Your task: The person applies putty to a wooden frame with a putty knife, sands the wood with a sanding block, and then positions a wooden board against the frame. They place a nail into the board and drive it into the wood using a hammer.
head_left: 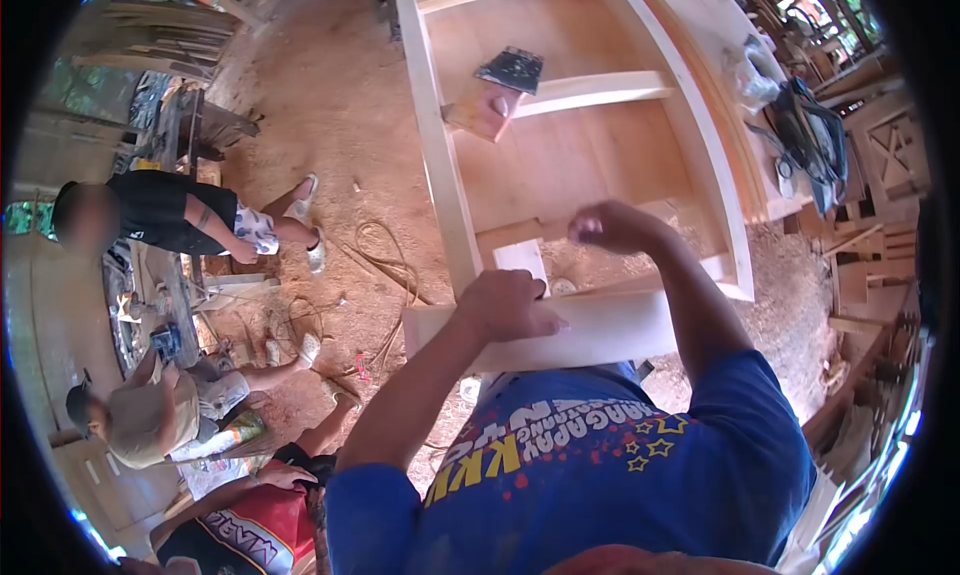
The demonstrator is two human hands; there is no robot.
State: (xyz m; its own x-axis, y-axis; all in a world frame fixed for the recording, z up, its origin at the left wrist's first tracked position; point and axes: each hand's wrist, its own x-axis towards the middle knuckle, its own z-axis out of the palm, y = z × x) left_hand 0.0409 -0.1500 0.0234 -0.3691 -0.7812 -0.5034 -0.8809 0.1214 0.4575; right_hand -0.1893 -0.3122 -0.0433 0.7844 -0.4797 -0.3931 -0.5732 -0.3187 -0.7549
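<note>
our left hand [505,305] clamps the plank [610,330] across the corner of the cabinet frame [445,175]. if that grip slackens, we reckon the plank could skid off. its fingers curl together over the plank's near end. right hand [610,225] is balled into a fist just above the plank, apart from it. whether it holds anything, we cannot tell.

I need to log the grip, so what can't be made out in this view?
All in the head view:
- Whether the right hand holds anything: it is a closed fist, with the fingers curled out of sight.
- Left hand fingertips on the board: hidden behind its own knuckles.
- Board's near edge: covered by the shirt.
- Dark item at far right: too small and lens-warped to identify.
</note>
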